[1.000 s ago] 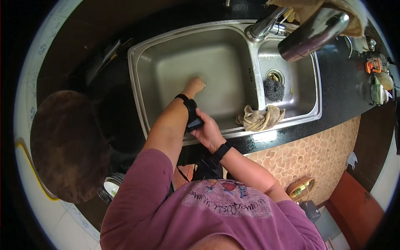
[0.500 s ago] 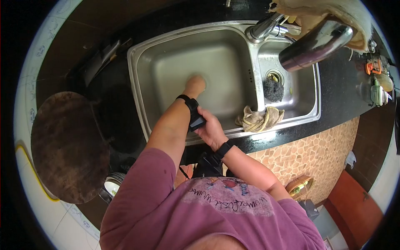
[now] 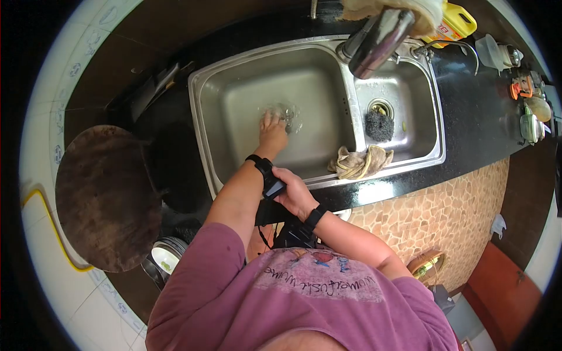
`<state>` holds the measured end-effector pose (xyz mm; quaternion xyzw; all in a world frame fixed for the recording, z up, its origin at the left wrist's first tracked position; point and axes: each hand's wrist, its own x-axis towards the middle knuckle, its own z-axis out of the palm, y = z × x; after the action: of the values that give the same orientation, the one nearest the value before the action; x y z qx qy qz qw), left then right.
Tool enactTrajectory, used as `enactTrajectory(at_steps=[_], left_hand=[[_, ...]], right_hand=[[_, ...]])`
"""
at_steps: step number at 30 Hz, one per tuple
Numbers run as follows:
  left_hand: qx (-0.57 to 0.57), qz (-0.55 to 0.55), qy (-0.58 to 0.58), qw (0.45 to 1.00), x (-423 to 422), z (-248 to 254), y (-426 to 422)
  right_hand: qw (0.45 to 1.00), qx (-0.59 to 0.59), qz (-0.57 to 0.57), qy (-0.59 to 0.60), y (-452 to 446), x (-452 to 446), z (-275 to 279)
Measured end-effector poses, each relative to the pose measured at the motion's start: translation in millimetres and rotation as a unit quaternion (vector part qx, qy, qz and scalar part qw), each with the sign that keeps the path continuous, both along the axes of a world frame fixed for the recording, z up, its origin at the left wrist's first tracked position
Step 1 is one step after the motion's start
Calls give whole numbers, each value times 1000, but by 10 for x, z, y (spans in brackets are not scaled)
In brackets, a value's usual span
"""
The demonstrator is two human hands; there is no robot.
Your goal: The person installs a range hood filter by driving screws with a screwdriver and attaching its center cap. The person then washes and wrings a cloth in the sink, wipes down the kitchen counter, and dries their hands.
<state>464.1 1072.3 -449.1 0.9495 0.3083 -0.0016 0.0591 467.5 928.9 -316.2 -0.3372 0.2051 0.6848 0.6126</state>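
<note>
My left hand (image 3: 273, 133) reaches into the large basin of the steel sink (image 3: 198, 126), its fingers apart at rippling, cloudy water over the drain area. Nothing shows in it. A black wrist device (image 3: 272, 186) is strapped to my left wrist. My right hand (image 3: 295, 196) is closed round this device at the basin's front edge. Right of my hands, a crumpled brownish cloth (image 3: 358, 164) hangs over the divider and front rim. A dark mesh scrubber (image 3: 379, 126) lies by the drain of the small basin.
The faucet (image 3: 383, 44) extends over the divider, with cloth above it. A yellow bottle (image 3: 453, 24) stands behind the small basin. Jars (image 3: 531, 127) are at the far right. A round dark board (image 3: 108, 199) is at left, near stacked dishes (image 3: 167, 257).
My left hand has risen out of the murky water, its fingers now visible and spread, and ripples have appeared. My right hand keeps its hold. The view has shifted, revealing the yellow bottle.
</note>
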Motion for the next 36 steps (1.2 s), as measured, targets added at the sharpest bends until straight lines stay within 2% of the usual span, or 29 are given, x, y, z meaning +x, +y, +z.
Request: enactTrajectory(at_steps=[1, 3, 4, 6, 7, 9, 10, 12, 13, 15, 16, 18, 21, 24, 25, 26, 27, 30, 32, 34, 36], left_hand=[[-1, -1, 0, 1000, -4, 1, 9], [-99, -1, 12, 995, -19, 44, 62], [-97, 0, 13, 995, -49, 96, 70], [-163, 88, 41, 982, -128, 199, 93], [-158, 90, 41, 982, -188, 189, 146], [-174, 152, 169, 958, -366, 132, 296], [-169, 157, 167, 958, -474, 122, 353], [-276, 279, 133, 910, -670, 173, 420], [-273, 283, 131, 910, -729, 218, 429], [-274, 327, 202, 881, -852, 235, 411], [-275, 330, 202, 880, -899, 195, 403], [-322, 369, 215, 845, -1001, 16, 375], [-355, 357, 183, 845, -1263, -686, 399], [-376, 291, 236, 848, -1098, -62, 273], [-377, 282, 238, 849, -1085, -26, 208], [-233, 283, 184, 912, -1074, 24, 140], [-82, 276, 119, 950, -1043, 96, 81], [-72, 240, 87, 964, -717, 1024, -72], [-60, 196, 36, 978, -509, 1280, -50], [-50, 155, -14, 987, -269, 1319, -29], [-230, 93, -176, 953, 32, 1331, 22]], right_hand=[[1000, 6, 4, -3, -10, -5, 3], [1000, 17, 2, -4, -14, -26, 9], [1000, 29, 1, -5, -6, -44, 19], [999, 36, 17, -10, 13, -99, 56], [998, 39, 34, -18, 27, -131, 84], [997, 52, 50, -16, 49, -227, 167], [996, 60, 62, -15, 64, -271, 200], [994, 72, 79, -11, 91, -349, 244], [993, 78, 92, -7, 105, -382, 254], [991, 76, 107, -11, 114, -431, 276], [991, 69, 118, -16, 107, -445, 289], [989, 71, 126, -17, 72, -462, 303], [989, 64, 132, -24, 8, -476, 278], [988, 69, 137, -30, -51, -469, 302], [985, 85, 143, -33, -68, -465, 319], [987, 82, 134, -36, -90, -478, 346], [987, 83, 129, -36, -108, -501, 376], [986, 107, 120, -42, -169, -485, 451], [982, 146, 114, -38, -224, -457, 476], [982, 146, 106, -60, -319, -331, 630], [969, 205, 86, -107, -416, -174, 716]])
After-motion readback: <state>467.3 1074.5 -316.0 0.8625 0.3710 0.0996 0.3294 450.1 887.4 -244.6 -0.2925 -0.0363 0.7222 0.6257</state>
